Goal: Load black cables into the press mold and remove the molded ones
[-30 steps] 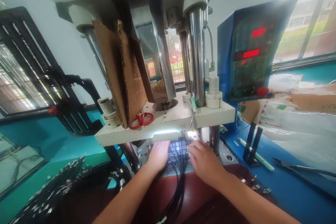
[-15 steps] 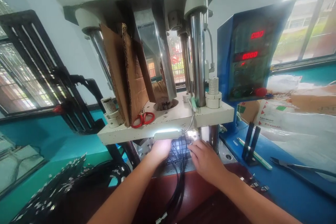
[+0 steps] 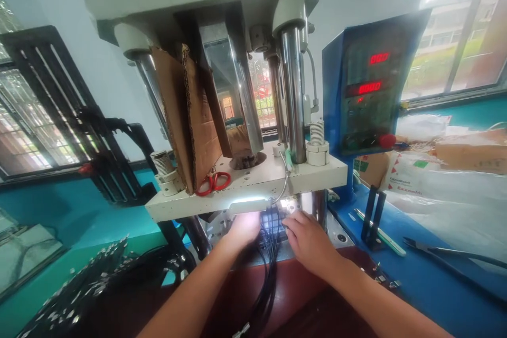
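Note:
Both of my hands reach in beneath the pale plate (image 3: 253,187) of a press, under a lit lamp bar (image 3: 249,206). Several black cables (image 3: 271,259) run from between my hands toward me, with a metal connector end (image 3: 241,330) at the bottom. My left hand (image 3: 244,229) is left of the cables; glare and the lamp bar hide its fingers. On the other side, my right hand (image 3: 307,235) is closed, thumb and fingertips pinched at the cables' right edge. What it pinches is too small to make out. Behind the cables lies a gridded dark block (image 3: 273,219).
Red-handled scissors (image 3: 214,183) and cardboard (image 3: 202,121) stand on the press plate. A blue control box (image 3: 366,84) shows red digits. Pliers (image 3: 425,248) and a green-white knife (image 3: 382,233) lie on the blue surface at right. More black cables (image 3: 95,285) are heaped at left.
The view has shifted slightly, so the press and control box sit a little further left. My hands have hardly moved against the press and the cables.

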A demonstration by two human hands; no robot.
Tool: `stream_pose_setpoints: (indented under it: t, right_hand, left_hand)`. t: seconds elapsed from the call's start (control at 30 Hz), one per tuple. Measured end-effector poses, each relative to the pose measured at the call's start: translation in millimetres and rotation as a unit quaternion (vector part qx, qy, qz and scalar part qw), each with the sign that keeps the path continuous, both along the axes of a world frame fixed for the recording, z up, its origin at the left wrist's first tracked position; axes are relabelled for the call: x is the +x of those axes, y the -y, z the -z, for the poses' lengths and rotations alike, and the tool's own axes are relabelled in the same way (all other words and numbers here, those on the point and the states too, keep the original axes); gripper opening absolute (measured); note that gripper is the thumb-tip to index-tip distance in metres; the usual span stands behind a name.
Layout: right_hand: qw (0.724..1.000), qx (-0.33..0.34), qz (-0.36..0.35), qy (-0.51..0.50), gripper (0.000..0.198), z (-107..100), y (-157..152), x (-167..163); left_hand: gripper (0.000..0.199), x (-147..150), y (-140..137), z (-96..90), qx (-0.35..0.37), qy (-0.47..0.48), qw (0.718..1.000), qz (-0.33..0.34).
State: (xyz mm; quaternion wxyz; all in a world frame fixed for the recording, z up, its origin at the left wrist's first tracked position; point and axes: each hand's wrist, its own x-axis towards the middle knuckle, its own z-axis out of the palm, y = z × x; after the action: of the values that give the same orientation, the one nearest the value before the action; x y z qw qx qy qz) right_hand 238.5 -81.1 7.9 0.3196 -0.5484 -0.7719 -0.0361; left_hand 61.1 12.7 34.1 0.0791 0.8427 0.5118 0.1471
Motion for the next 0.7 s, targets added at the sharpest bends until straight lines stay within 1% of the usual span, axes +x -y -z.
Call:
stream_pose_setpoints:
  t: [0.1,0.27,0.37,0.53,0.7]
  right_hand:
    - [1.000,-0.003,0.004,-0.002,0.026,0,-1,2]
    - [1.000,-0.010,0.004,-0.006,0.025,0,-6,2]
    - [1.000,-0.010,0.003,-0.006,0.025,0,-7,1]
    - [1.000,-0.002,0.006,-0.003,0.025,0,-3,2]
    - [1.000,-0.006,0.009,0.000,0.024,1,-5,3]
  left_hand:
    - [0.039,5,3,3.2,0.013,-0.030,0.999,0.010]
    - [0.038,17,0,7.9,0.025,-0.068,0.997,-0.014]
    - [0.039,17,0,7.7,0.030,-0.078,0.996,-0.018]
    - [0.039,13,5,3.5,0.039,-0.080,0.996,0.000]
    - [0.039,19,8,2.4,0.038,-0.088,0.995,0.015]
